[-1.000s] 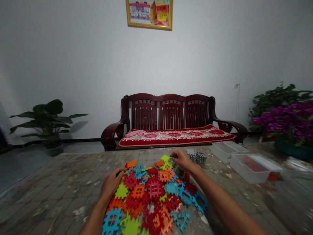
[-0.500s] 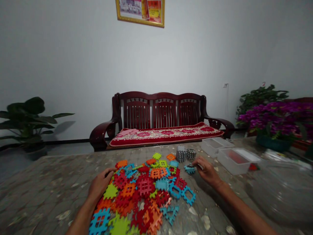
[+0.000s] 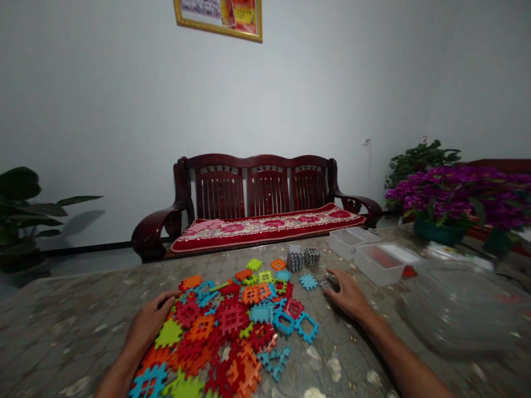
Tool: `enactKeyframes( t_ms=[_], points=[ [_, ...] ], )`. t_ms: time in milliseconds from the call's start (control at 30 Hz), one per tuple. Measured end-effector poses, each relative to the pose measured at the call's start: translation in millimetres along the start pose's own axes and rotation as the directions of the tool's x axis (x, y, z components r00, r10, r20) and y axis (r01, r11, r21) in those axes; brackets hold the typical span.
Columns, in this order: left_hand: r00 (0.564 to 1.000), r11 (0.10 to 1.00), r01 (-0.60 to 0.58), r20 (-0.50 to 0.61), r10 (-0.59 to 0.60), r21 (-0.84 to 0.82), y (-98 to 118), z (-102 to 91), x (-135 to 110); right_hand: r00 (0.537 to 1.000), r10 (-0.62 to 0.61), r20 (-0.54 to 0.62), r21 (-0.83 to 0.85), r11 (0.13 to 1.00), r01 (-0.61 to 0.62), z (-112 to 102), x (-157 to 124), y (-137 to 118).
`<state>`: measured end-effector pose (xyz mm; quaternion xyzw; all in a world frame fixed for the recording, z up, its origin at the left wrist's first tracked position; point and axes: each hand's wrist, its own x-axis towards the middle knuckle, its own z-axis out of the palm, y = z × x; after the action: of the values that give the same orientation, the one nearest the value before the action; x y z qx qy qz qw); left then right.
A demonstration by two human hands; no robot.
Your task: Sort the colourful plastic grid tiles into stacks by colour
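Grey interlocking tile (image 3: 324, 283) lies at the fingertips of our right hand (image 3: 347, 296), partly between thumb and forefinger, just beside a blue toothed tile (image 3: 308, 282) on the patterned tabletop (image 3: 70, 323). We cannot tell whether those fingers pinch it or merely touch it. We hold that hand low, back upward, its forearm slanting in from the lower right. Our left hand (image 3: 150, 320) rests at the left edge of the heap of coloured tiles (image 3: 230, 318), fingers bent toward it; whether they grip a piece, we cannot make out. Beyond the grey tile we see two grey stacks (image 3: 295, 260), with translucent plastic boxes (image 3: 378, 271) to their right.
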<state>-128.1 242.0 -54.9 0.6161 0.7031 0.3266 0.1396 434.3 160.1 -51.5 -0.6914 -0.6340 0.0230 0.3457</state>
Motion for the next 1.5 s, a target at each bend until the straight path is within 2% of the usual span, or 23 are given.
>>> enactKeyframes(
  t_ms=[133, 267, 500, 600, 700, 800, 1067, 1233, 1400, 1500],
  points=[
    [1.0, 1.0, 0.012, -0.018, -0.012, 0.007, 4, -1.6, -1, 0.992, -0.057, 0.114, -0.122, 0.99, 0.071, -1, -6, -7],
    [1.0, 1.0, 0.008, -0.008, -0.008, 0.014, 5, -0.7, -2, 0.991, -0.078, 0.113, -0.159, 0.983, 0.096, -1, -7, -8],
    [1.0, 1.0, 0.013, -0.001, -0.013, 0.006, 5, -0.8, -2, 0.993, 0.108, 0.051, -0.079, 0.991, -0.104, -2, 11, 5],
    [1.0, 1.0, 0.013, 0.002, -0.013, -0.004, 6, -1.9, -2, 0.99, 0.142, -0.012, 0.003, 0.99, -0.142, -2, 17, 16],
    [1.0, 1.0, 0.028, 0.011, -0.028, -0.002, 8, -2.8, -3, 0.98, 0.177, -0.09, 0.012, 0.984, -0.176, 1, 19, 25],
    [0.999, 0.999, 0.041, 0.013, -0.041, 0.007, 8, -3.0, -2, 0.978, 0.18, -0.103, -0.028, 0.983, -0.184, 4, 19, 27],
    [0.999, 0.999, 0.042, 0.017, -0.043, 0.028, 3, -1.2, 0, 0.993, 0.121, -0.014, -0.255, 0.959, -0.121, 6, 12, 10],
    [0.999, 0.999, 0.043, 0.016, -0.043, -0.011, 4, -1.1, -1, 0.995, 0.096, 0.026, -0.315, 0.946, -0.083, 5, 14, 10],
    [0.999, 0.998, 0.034, -0.011, -0.035, -0.056, 2, 0.1, 0, 0.995, 0.095, 0.036, -0.278, 0.957, -0.081, 4, 15, 17],
    [0.999, 0.998, 0.035, -0.002, -0.035, -0.057, 2, -0.5, 0, 0.995, 0.103, 0.01, -0.151, 0.983, -0.1, 2, 24, 23]
  ],
)
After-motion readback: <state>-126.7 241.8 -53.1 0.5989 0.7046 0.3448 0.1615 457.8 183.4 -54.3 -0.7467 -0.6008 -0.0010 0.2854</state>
